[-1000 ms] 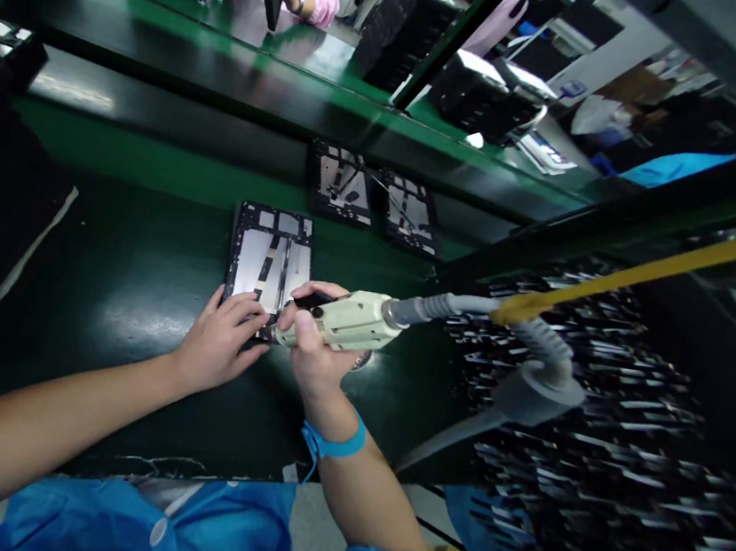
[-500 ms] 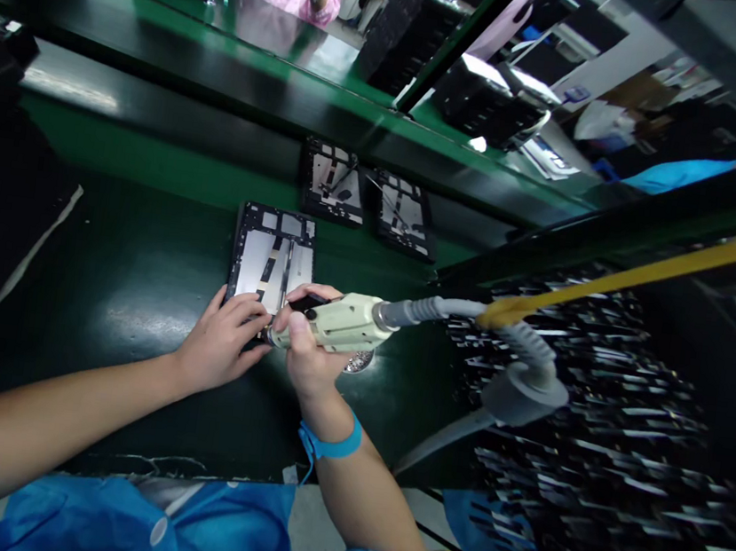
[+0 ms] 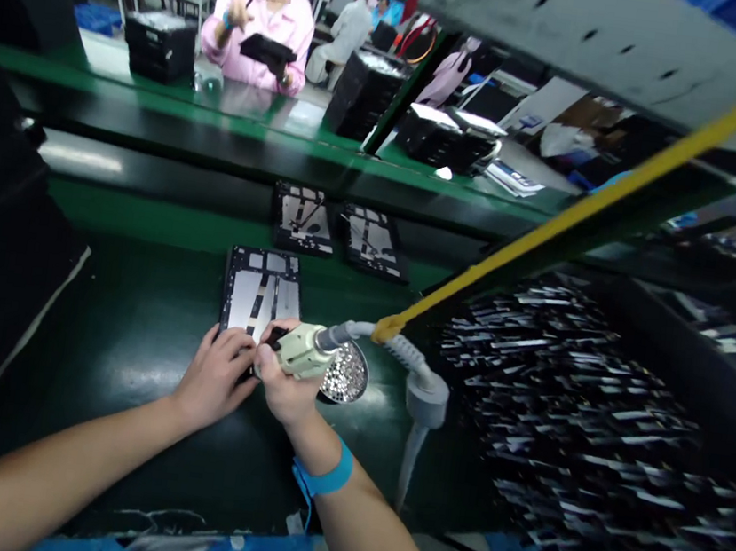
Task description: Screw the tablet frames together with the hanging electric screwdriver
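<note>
Left hand (image 3: pixel 211 379): half curled at the panel's (image 3: pixel 245 293) near edge; whether it pinches anything, cannot tell. It should brace the panel.
Panel: flat on the bench (image 3: pixel 129 309), near end covered by hands.
Right hand (image 3: pixel 287 396): wrapped round the driver (image 3: pixel 306 350), best held square, unforced; tip hidden.
Dish (image 3: pixel 367 375): metal bits (image 3: pixel 344 373), too small to identify.

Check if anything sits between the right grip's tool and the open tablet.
Only the left grip, crowding the tool where its tip meets the near edge of the tablet; contact is hidden. Nothing else visible stands between the right grip and the tablet. The round dish lies off to the right.
</note>
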Action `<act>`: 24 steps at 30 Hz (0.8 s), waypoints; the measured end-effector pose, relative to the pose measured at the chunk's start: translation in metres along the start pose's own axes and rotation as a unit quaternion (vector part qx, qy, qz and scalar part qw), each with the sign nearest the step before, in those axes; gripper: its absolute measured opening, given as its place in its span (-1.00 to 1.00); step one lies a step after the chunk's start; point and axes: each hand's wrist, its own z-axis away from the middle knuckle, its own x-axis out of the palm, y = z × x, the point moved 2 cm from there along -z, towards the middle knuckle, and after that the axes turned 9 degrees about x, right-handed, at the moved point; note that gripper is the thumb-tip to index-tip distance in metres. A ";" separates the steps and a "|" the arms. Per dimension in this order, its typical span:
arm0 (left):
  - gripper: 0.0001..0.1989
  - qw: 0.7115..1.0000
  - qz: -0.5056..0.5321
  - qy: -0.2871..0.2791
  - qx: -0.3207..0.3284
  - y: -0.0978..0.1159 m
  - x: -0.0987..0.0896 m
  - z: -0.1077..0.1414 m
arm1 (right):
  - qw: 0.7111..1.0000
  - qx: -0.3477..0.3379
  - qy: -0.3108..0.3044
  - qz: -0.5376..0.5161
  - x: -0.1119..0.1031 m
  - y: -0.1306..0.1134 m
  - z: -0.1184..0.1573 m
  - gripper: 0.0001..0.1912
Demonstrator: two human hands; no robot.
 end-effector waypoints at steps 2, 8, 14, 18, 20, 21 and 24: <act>-0.73 1.000 -0.014 0.004 0.001 -0.001 0.000 -0.004 | 1.000 -0.004 -0.003 -0.011 -0.002 -0.001 -0.002 -0.79; -0.76 0.998 -0.066 -0.015 0.008 0.005 -0.019 0.005 | 0.996 -0.032 0.058 -0.058 -0.037 -0.016 -0.007 -0.77; -0.68 0.991 -0.123 -0.050 -0.033 -0.039 -0.049 0.035 | 0.992 -0.033 0.111 -0.045 -0.067 -0.022 -0.012 -0.76; -0.69 0.964 -0.228 -0.039 -0.131 -0.114 -0.071 0.002 | 0.991 -0.069 0.113 0.016 -0.065 -0.028 -0.012 -0.80; -0.65 0.946 -0.268 0.000 -0.181 -0.145 -0.078 -0.028 | 0.989 -0.075 0.119 0.036 -0.065 -0.031 -0.010 -0.81; -0.62 0.939 -0.280 0.020 -0.200 -0.156 -0.079 -0.043 | 0.989 -0.073 0.125 0.040 -0.065 -0.033 -0.009 -0.82; -0.57 0.938 -0.274 0.029 -0.209 -0.172 -0.067 -0.090 | 0.987 -0.056 0.143 0.048 -0.067 -0.035 -0.007 -0.83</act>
